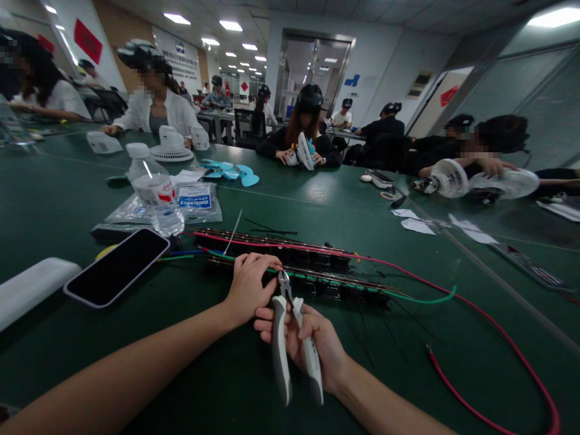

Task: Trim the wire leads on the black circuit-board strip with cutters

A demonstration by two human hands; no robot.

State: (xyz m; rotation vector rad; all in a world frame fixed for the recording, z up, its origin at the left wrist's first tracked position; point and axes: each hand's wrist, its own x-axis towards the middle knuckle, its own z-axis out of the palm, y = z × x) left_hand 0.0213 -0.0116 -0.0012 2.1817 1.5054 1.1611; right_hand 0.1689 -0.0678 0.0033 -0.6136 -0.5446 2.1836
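My right hand (317, 344) holds diagonal cutting pliers (281, 338) with white and grey handles, spread apart in the palm. Their jaws point away from me and meet the near edge of a black strip with a green wire (326, 278). My left hand (254, 281) lies over the left part of that strip, fingers bent and thumb beneath, gripping it beside the jaws. Behind it runs a second black strip with a red wire (281, 243). A pale cable tie (233, 231) sticks up near my left fingers. What the jaws touch exactly is too small to tell.
Left of the strips are a phone (118, 266), a white oblong object (36, 290), a water bottle (156, 193) and a plastic bag (199, 202). A thick red cable (507, 338) loops at right. Cut black tie pieces lie around. Across the table, people handle fan parts (306, 151).
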